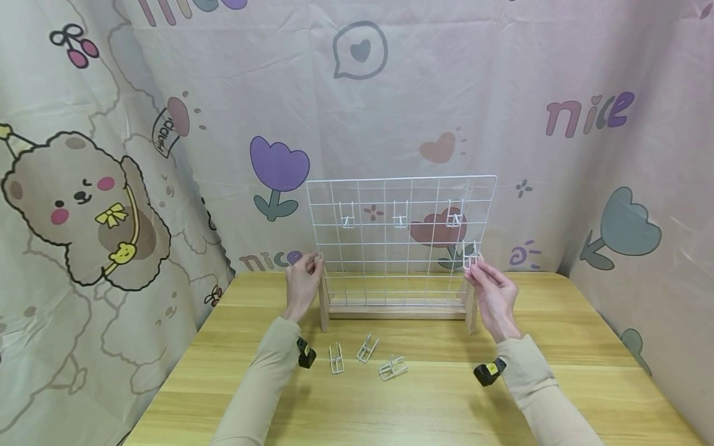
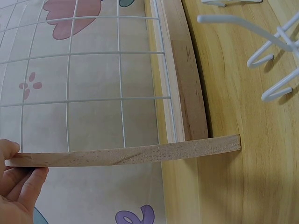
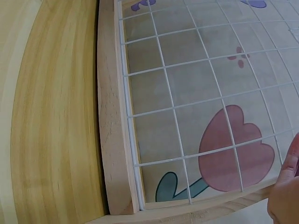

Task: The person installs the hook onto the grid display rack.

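1. At the left side of the white wire grid, the left hand has its grip closed near the top of the left wooden upright; the left wrist view shows digits on both faces of the wood.
2. By the grid's right edge, the right hand pinches a white hook with thumb and fingertips. Whether this hook has caught on a wire cannot be told.
3. Higher on the grid, the left hanging hook, the middle hanging hook and the right hanging hook form one row, well apart.
4. Nearer the person, three loose hooks lie on the bench, in front of the stand and near one another.
5. Below the grid, a wooden crossbar runs between the left upright and the right wooden upright.
6. Behind everything hangs a patterned curtain.
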`<state>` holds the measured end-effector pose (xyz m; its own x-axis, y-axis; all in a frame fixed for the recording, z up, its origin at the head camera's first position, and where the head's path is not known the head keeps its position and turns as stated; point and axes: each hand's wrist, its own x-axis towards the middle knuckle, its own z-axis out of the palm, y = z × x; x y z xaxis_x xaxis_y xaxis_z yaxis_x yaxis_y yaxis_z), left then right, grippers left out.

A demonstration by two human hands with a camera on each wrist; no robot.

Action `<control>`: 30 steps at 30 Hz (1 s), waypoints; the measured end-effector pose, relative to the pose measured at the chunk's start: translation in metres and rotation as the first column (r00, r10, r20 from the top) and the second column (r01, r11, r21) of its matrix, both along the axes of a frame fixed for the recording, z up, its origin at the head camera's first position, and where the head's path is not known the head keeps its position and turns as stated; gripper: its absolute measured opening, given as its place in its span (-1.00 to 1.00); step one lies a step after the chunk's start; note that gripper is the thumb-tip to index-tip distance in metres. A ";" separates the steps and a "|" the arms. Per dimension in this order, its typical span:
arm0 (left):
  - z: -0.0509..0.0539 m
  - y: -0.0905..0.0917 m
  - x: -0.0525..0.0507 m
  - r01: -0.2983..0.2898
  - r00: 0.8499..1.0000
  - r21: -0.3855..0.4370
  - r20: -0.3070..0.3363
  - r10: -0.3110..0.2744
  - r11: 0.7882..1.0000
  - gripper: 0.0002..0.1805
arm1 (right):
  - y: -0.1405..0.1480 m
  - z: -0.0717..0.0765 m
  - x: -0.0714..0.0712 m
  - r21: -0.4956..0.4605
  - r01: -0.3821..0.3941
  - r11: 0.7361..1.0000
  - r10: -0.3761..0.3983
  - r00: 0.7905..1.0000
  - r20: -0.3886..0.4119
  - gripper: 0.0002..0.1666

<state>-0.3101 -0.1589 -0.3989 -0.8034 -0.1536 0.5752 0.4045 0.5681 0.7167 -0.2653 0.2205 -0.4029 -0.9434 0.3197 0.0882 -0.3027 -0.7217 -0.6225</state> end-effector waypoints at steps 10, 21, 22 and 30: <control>0.000 0.000 -0.001 0.000 1.000 0.000 0.000 0.000 1.000 -0.69 | -0.002 -0.002 0.004 0.033 0.035 0.999 -0.035 0.999 0.024 -0.77; -0.001 0.000 -0.001 -0.013 1.000 -0.017 -0.013 0.013 1.000 -0.70 | 0.000 -0.011 0.012 0.071 0.023 0.997 -0.026 0.998 0.053 -0.78; -0.001 0.000 -0.001 -0.014 1.000 -0.019 -0.013 0.014 1.000 -0.70 | 0.000 -0.012 0.013 0.077 0.014 0.997 -0.018 0.999 0.047 -0.78; -0.001 0.000 -0.002 -0.017 1.000 -0.024 -0.014 0.017 1.000 -0.70 | -0.004 -0.025 0.018 0.187 -0.049 0.981 0.049 0.999 0.009 -0.78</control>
<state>-0.3120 -0.1592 -0.4000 -0.7928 -0.1531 0.5899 0.4045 0.5918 0.6972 -0.2472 0.2163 -0.4280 -0.9580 0.2513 0.1379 -0.2668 -0.6059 -0.7494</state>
